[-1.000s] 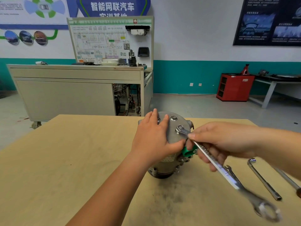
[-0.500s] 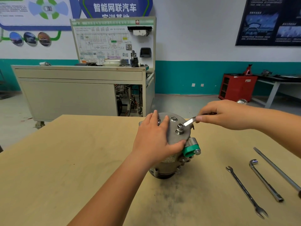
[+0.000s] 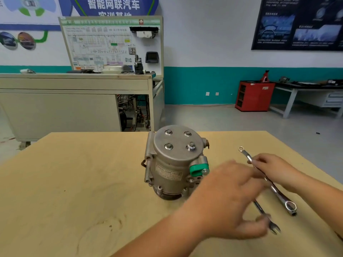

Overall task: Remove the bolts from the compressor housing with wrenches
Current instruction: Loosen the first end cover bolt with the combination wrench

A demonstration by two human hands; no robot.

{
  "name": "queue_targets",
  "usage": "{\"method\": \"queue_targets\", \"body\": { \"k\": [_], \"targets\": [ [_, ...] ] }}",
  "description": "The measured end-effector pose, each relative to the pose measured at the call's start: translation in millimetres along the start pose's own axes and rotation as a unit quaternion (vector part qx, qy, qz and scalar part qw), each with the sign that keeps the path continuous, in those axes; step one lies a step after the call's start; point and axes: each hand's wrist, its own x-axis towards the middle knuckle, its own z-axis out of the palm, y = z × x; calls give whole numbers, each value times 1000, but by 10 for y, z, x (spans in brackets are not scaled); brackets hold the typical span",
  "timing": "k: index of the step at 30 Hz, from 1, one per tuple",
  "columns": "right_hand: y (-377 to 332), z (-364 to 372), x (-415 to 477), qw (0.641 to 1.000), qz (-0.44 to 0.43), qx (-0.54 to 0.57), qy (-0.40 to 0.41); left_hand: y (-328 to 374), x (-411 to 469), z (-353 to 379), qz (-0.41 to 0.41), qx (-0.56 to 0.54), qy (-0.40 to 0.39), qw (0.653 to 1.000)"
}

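Observation:
The grey compressor housing [image 3: 172, 164] stands upright at the middle of the wooden table [image 3: 74, 182]. Several bolts sit in its round top plate; the front right bolt [image 3: 190, 147] stands raised above the others. My right hand [image 3: 274, 169] grips a long ring wrench [image 3: 245, 153] low over the table, to the right of the housing and apart from it. My left hand [image 3: 232, 197] is blurred and reaches right, its fingers spread over an open-end wrench [image 3: 272, 226] that lies on the table. Neither hand touches the housing.
The end of another metal tool [image 3: 293, 213] shows by the ring wrench's lower end. A grey training bench [image 3: 74, 101] stands behind the table, and a red cabinet [image 3: 254, 96] with a dark workbench [image 3: 306, 86] is at the back right.
My left hand let go of the housing top and swung right toward the open-end wrench. My right hand took the ring wrench off the raised bolt and moved it down to the right.

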Motion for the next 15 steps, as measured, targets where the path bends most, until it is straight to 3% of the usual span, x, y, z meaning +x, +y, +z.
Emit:
{"method": "queue_targets", "body": {
  "k": [1, 2, 3, 5, 7, 11, 15],
  "targets": [
    [164, 80, 13, 1000, 25, -5, 10, 136, 3, 251, 45, 22, -74, 996],
    [319, 152, 19, 999, 48, -10, 22, 257, -19, 490, 34, 30, -161, 986],
    [459, 220, 23, 997, 69, -12, 38, 308, -46, 736, 4, 14, -233, 972],
    [677, 327, 20, 993, 97, 3, 63, 305, -71, 1072, -70, -51, -292, 953],
    [808, 400, 4, 991, 103, 36, 78, 240, -67, 1367, -46, -4, -328, 944],
    [885, 493, -22, 992, 51, -27, 110, 163, -137, 1740, -75, 23, -241, 967],
    [908, 506, -23, 990, 30, -39, 129, 342, -169, 1909, -111, 14, -299, 948]
  ]
}}
